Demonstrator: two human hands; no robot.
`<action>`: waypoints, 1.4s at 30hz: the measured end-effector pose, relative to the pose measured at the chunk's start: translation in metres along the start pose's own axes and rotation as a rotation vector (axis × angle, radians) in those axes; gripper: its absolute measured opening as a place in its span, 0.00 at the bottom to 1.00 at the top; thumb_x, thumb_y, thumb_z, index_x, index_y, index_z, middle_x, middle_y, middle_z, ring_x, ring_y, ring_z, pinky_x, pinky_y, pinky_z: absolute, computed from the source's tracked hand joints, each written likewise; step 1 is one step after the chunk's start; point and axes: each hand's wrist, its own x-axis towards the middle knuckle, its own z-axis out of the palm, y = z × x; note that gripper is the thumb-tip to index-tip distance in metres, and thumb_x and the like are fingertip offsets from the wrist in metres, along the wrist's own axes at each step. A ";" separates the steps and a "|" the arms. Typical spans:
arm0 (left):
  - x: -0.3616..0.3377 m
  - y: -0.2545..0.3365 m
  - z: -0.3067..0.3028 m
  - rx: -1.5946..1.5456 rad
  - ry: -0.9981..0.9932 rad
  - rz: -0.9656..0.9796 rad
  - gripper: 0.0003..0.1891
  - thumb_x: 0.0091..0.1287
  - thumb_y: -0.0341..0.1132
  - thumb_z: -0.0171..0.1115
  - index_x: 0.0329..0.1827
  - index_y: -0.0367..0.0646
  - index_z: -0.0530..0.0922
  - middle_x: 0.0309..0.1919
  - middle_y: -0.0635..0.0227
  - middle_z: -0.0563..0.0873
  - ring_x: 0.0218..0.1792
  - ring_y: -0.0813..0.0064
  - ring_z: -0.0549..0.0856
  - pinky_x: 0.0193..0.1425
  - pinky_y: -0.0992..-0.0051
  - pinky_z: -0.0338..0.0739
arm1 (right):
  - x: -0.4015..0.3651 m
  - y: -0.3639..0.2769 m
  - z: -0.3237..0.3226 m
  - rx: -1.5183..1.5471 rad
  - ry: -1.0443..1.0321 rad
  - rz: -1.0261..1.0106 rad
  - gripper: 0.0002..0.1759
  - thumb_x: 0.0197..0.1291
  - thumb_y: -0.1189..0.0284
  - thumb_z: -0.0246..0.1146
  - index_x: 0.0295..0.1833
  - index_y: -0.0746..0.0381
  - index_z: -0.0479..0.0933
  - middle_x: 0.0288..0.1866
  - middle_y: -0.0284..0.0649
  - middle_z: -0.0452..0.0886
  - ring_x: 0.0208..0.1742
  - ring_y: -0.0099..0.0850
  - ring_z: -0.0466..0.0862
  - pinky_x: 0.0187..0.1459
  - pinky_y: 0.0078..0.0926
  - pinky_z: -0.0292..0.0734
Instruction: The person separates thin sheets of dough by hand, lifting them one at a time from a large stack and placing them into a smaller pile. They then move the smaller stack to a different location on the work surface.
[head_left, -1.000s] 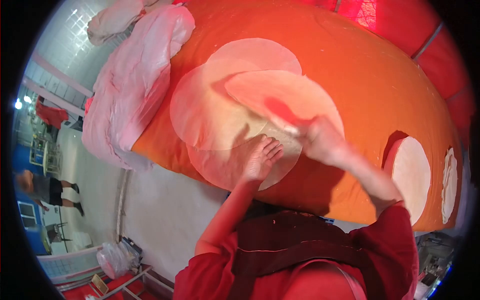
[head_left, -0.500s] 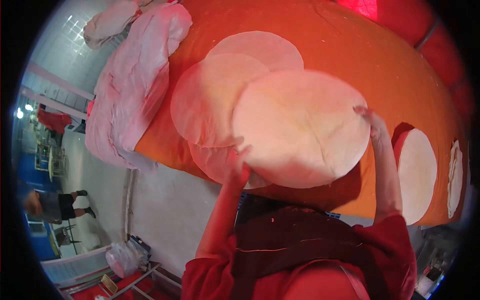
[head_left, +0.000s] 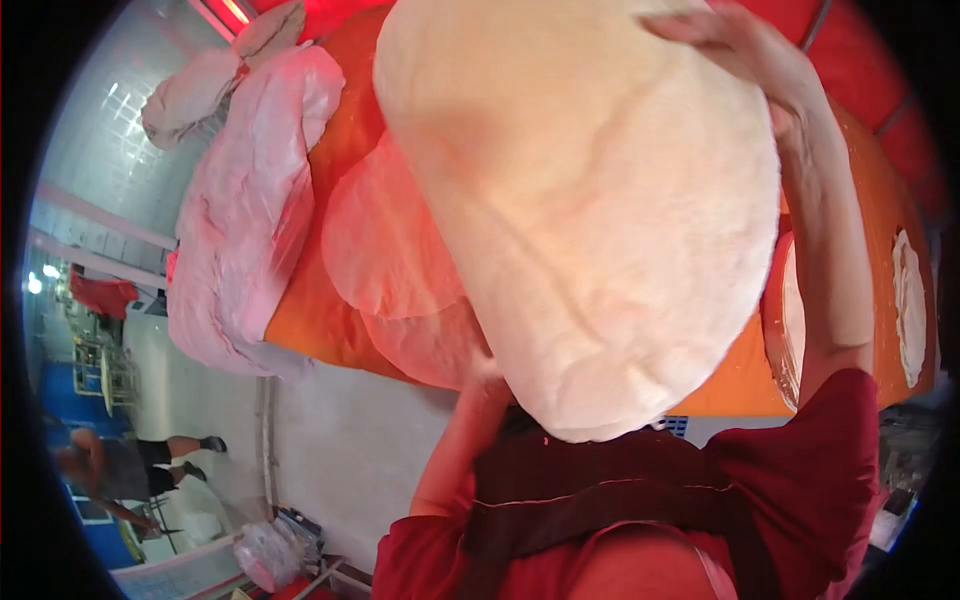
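Observation:
A large, thin, round flatbread (head_left: 600, 230) is raised close to the camera and hides much of the table. My right hand (head_left: 735, 50) grips its far right edge, fingers lying over the top surface. At its lower left edge is my left hand (head_left: 487, 378), closed on the rim, slightly blurred and with most fingers hidden. Beneath and to the left, more flatbreads (head_left: 385, 235) overlap on the orange tabletop cloth (head_left: 325, 335).
A bundled pale cloth (head_left: 245, 215) covers the table's left end. Further right lie a stack of flatbreads (head_left: 790, 330), partly behind my right arm, and a folded flatbread (head_left: 909, 305). Another person (head_left: 120, 465) is on the floor area at left, near a plastic bag (head_left: 268, 555).
The held flatbread has come up nearer the camera and tilted, its far side raised. My right hand has moved up and away; my left hand has dropped slightly lower.

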 end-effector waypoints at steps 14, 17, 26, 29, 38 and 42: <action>0.025 -0.104 -0.082 -0.099 -0.065 -0.204 0.18 0.51 0.19 0.52 0.45 0.40 0.66 0.31 0.71 0.75 0.27 0.81 0.74 0.34 0.81 0.70 | -0.056 0.261 -0.208 -0.681 0.665 0.376 0.12 0.49 0.77 0.54 0.42 0.67 0.72 0.39 0.37 0.76 0.44 0.26 0.74 0.45 0.22 0.69; 0.024 -0.095 -0.064 -0.187 0.058 -0.042 0.21 0.51 0.19 0.50 0.49 0.42 0.61 0.30 0.72 0.72 0.26 0.83 0.71 0.30 0.82 0.67 | -0.035 0.258 -0.152 -0.131 0.681 -0.321 0.22 0.56 0.70 0.45 0.57 0.66 0.60 0.57 0.41 0.62 0.60 0.28 0.58 0.56 0.31 0.58; 0.018 -0.098 -0.080 0.508 -0.021 0.173 0.07 0.60 0.35 0.47 0.35 0.44 0.71 0.22 0.77 0.69 0.24 0.82 0.67 0.28 0.82 0.65 | -0.030 0.317 -0.161 -2.011 0.655 -0.620 0.27 0.60 0.60 0.43 0.62 0.59 0.53 0.65 0.41 0.51 0.65 0.35 0.52 0.62 0.38 0.44; 0.033 -0.099 -0.052 0.120 0.208 -0.295 0.16 0.49 0.41 0.64 0.34 0.40 0.73 0.24 0.74 0.75 0.25 0.80 0.72 0.27 0.76 0.67 | -0.037 0.291 -0.131 -2.041 0.581 -0.119 0.26 0.61 0.59 0.39 0.62 0.60 0.52 0.64 0.40 0.54 0.64 0.34 0.54 0.61 0.34 0.47; 0.031 -0.090 -0.041 0.584 0.236 -0.204 0.09 0.48 0.37 0.59 0.24 0.40 0.75 0.18 0.66 0.76 0.22 0.74 0.74 0.25 0.71 0.67 | -0.034 0.298 -0.147 -1.876 0.605 -0.181 0.33 0.54 0.44 0.37 0.61 0.50 0.56 0.64 0.39 0.54 0.64 0.36 0.55 0.57 0.47 0.50; 0.025 -0.103 -0.038 0.722 0.252 -0.157 0.09 0.47 0.36 0.58 0.24 0.39 0.75 0.18 0.64 0.76 0.22 0.71 0.74 0.25 0.69 0.67 | -0.039 0.302 -0.146 -1.996 0.664 -0.359 0.29 0.57 0.48 0.37 0.59 0.51 0.60 0.62 0.39 0.59 0.61 0.37 0.61 0.55 0.46 0.56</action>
